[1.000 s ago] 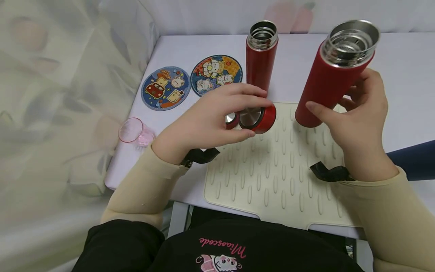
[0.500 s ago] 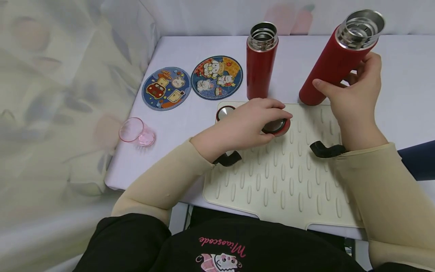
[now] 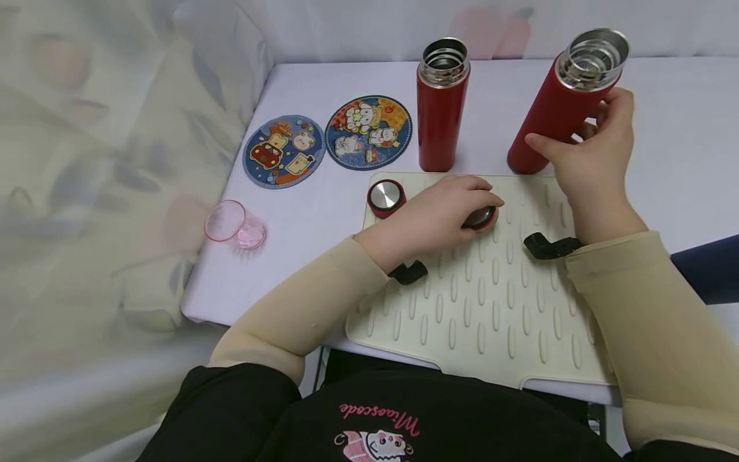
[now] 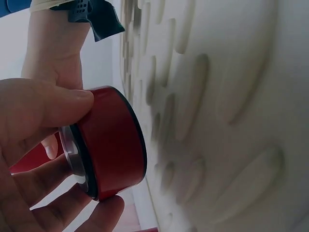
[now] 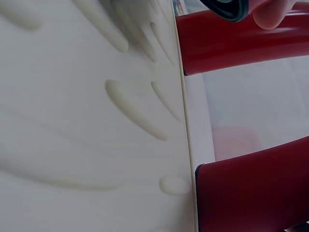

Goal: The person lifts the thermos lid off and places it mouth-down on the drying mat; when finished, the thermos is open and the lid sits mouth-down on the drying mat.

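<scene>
Lid (image 3: pixel 480 218) clamped in left hand (image 3: pixel 435 218), red side wall (image 4: pixel 113 142) plain only in left wrist view, right hand (image 3: pixel 597 157) clamped round red flask (image 3: pixel 554 115), second flask (image 3: pixel 441 122) beyond left grip

A white table (image 3: pixel 681 141) with a smooth, faintly lavender top and a rounded near-left corner runs out of view to the right. Along its left side hangs a pale, softly creased fabric curtain (image 3: pixel 98 231) printed with blurry grey leaves and peach-coloured rounds. Behind the table's far edge stretches a whitish fabric backdrop (image 3: pixel 358 29), bearing pink fruit shapes (image 3: pixel 514 32). Below the table's front edge, light grey supports show against darkness. Soft, diffuse light casts gentle shadows on the table.
</scene>
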A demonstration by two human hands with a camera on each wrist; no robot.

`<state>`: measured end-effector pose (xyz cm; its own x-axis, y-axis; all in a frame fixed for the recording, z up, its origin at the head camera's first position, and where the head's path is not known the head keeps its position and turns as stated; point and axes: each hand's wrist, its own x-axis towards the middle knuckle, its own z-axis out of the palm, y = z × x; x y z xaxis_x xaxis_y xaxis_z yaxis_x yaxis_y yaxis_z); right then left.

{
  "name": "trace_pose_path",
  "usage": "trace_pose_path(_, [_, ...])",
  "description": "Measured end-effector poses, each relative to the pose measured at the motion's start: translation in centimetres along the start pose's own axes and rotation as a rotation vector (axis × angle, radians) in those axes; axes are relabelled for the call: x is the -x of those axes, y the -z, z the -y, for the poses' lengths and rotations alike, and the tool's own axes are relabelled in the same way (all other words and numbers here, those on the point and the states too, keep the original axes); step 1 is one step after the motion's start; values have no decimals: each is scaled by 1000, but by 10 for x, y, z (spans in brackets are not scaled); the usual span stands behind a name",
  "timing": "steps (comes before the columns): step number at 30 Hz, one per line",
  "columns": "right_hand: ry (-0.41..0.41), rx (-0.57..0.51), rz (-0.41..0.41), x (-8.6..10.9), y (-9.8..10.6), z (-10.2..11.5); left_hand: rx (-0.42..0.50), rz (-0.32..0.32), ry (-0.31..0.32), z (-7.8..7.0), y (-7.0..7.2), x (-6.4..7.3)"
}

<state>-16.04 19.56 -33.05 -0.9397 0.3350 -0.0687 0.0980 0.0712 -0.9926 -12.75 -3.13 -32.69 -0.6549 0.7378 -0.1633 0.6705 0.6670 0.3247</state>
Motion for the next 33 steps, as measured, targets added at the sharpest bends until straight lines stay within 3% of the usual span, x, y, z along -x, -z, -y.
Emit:
trace_pose_path(9, [-29,118,15,-7,0,-5,23,14,29,4,-6,-7])
trace_pose_path(17, [-68,202,91,-9,-1,-5,2,10,47,10,-5,-5])
trace_pose_path(33, [-125,260,108,10,16,-3,-44,73,62,8,-9,-15])
